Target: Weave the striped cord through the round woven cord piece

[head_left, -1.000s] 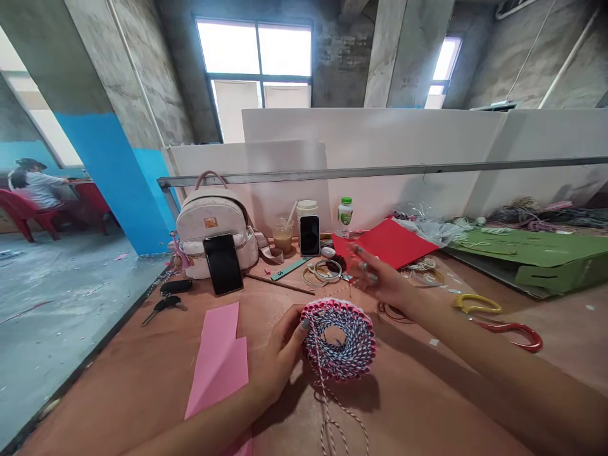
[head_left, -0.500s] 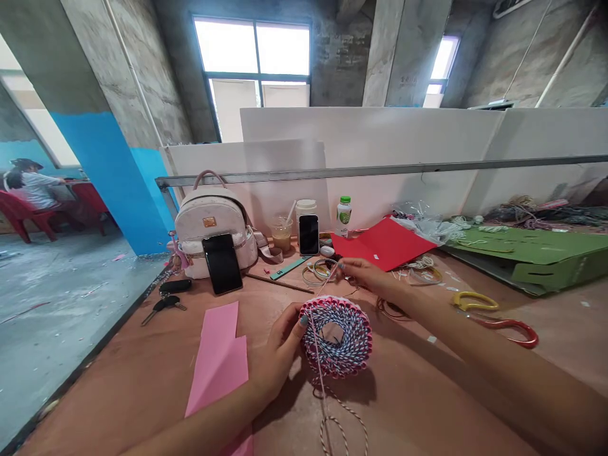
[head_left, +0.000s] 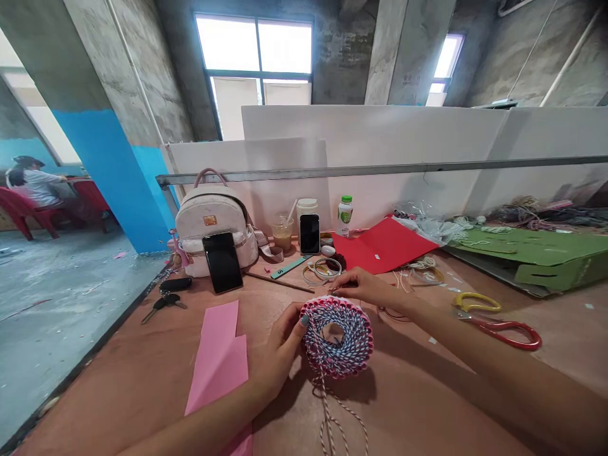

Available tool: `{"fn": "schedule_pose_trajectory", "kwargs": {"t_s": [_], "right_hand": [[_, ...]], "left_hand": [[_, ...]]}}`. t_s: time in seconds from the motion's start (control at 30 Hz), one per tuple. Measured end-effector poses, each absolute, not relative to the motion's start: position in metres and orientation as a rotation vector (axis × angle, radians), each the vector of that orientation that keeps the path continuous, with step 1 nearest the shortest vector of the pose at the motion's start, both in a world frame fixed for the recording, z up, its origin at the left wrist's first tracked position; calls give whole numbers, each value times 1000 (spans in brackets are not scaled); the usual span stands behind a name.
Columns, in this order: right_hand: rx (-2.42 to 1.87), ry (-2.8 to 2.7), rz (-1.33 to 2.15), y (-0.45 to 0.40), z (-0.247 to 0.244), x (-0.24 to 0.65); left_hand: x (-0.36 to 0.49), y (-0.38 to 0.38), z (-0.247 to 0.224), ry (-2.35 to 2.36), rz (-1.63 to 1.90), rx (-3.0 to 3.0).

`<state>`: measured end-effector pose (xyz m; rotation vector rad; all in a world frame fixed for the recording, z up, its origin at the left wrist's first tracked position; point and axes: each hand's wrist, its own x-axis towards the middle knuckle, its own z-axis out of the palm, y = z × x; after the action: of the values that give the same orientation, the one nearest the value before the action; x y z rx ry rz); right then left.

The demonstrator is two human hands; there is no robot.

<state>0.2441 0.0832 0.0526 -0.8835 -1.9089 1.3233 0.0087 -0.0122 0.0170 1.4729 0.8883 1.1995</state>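
Note:
A thick ring wound with blue-and-white twisted cord [head_left: 354, 339], edged in pink and red loops, is tilted up above the table. My left hand [head_left: 288, 332] grips its left edge, thumb in front and fingers behind. At the ring's top rim, my right hand [head_left: 356, 286] is closed in a pinch, its fingertips close against the edge; what they hold is hidden. A loose twisted cord [head_left: 327, 411] hangs from the ring's lower front and lies in loops on the table.
Pink paper [head_left: 218, 354] lies left of the ring, scissors [head_left: 498, 320] to the right. Behind are a backpack [head_left: 213, 215], two phones [head_left: 222, 263], a cup [head_left: 282, 234], a bottle [head_left: 345, 216], bangles [head_left: 327, 269], red paper [head_left: 384, 244] and green board [head_left: 546, 250]. A person sits far left.
My right hand has come down from above the ring to its top rim. The thin strand stretched taut across the ring's front no longer shows. My left hand and the ring have barely moved.

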Motion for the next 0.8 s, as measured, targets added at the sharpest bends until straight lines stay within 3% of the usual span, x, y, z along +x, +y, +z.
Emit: {"fn": "schedule_pose_trajectory", "kwargs": {"t_s": [0.23,0.57,0.8], "right_hand": [[-819,-1625,1340,96,51,261],[-860,-1865,1293,76,63,241],[-858,-1604,1238,81,58,240]], "left_hand": [[10,-13,17,867,1193,1477],[10,-12,18,856,1193,1499],[9,-12,17,855,1183,1480]]}}
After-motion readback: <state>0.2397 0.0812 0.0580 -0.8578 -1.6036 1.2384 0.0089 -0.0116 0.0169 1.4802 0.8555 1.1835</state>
